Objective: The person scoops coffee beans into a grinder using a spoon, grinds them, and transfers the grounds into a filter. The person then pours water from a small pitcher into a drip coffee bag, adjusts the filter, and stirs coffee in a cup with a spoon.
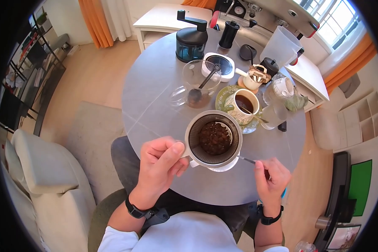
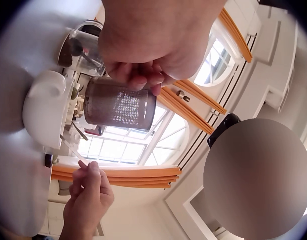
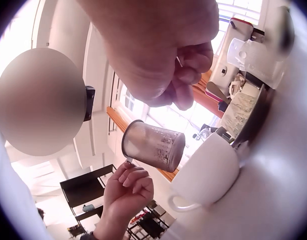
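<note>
My left hand (image 1: 161,161) pinches the side handle of a metal mesh coffee filter (image 1: 192,145), held up over the table. Dark, wet-looking coffee grounds (image 1: 215,138) lie inside it. Below the filter stands a white cup (image 2: 43,107), mostly hidden by it in the head view; the right wrist view shows the cup (image 3: 208,170) upright, with the filter (image 3: 151,145) raised clear of it. My right hand (image 1: 273,178) pinches a thin metal handle (image 1: 247,159) between thumb and fingers. It runs toward the white cup, its far end hidden.
Behind the filter stand a patterned cup (image 1: 233,101) of dark coffee on a green saucer (image 1: 222,94) and a glass mug (image 1: 187,77) with a black scoop. A scale (image 1: 219,67), a hand grinder (image 1: 192,44), and a clear container (image 1: 281,46) stand farther back.
</note>
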Motion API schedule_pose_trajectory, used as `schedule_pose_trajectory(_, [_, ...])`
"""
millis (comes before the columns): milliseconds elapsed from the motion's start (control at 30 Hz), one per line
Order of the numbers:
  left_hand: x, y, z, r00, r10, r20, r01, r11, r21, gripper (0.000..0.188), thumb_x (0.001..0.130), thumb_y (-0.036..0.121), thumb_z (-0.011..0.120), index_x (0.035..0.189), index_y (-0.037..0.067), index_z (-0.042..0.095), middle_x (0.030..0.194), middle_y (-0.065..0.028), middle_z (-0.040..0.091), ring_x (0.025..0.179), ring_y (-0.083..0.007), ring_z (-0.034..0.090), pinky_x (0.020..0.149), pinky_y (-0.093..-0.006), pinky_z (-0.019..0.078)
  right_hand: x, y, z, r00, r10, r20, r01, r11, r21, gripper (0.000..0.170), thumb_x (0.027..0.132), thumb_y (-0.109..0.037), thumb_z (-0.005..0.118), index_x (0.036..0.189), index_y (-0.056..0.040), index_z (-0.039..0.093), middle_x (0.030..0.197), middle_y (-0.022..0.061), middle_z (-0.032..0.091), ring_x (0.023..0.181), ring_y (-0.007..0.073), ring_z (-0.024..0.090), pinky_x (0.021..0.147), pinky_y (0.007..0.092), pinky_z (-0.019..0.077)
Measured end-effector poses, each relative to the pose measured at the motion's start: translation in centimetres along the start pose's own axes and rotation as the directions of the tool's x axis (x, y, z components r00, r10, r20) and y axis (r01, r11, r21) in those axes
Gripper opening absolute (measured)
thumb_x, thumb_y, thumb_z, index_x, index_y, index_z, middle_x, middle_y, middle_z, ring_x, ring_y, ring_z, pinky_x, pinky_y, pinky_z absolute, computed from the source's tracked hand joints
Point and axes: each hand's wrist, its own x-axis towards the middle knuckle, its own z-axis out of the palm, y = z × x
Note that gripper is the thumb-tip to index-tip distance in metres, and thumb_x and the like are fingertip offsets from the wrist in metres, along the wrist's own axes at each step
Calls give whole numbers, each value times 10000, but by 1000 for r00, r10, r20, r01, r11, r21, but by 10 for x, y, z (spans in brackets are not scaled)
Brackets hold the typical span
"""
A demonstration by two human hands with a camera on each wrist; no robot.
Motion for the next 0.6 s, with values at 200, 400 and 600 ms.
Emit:
schedule_pose_trajectory(200, [0,-2,0,1000,-16,9,16,1000,-13,245,1062,157,656,869,9,686,736,-37,652,559,-77,471,531,-280,409,-2,0,4,1000,16,-6,-16,1000,26,73,860,18,782,819,-11,728,643,40,599,487,124,481,472,280,348])
schedule_pose_trajectory(400, [1,-2,-1,1000,-22,12,22,1000,-14,250,1060,156,659,857,13,677,732,-33,643,556,-74,460,534,-280,404,-4,3,5,999,50,2,-50,997,54,77,861,21,776,814,1,719,645,41,591,492,115,475,477,272,343])
schedule_pose_trajectory(600, [2,-2,0,1000,-25,10,25,1000,-4,253,1061,151,653,848,14,668,728,-31,633,552,-74,452,532,-281,402,-8,9,3,992,126,-16,-125,989,85,100,882,9,764,803,12,704,660,38,599,511,92,476,487,261,334])
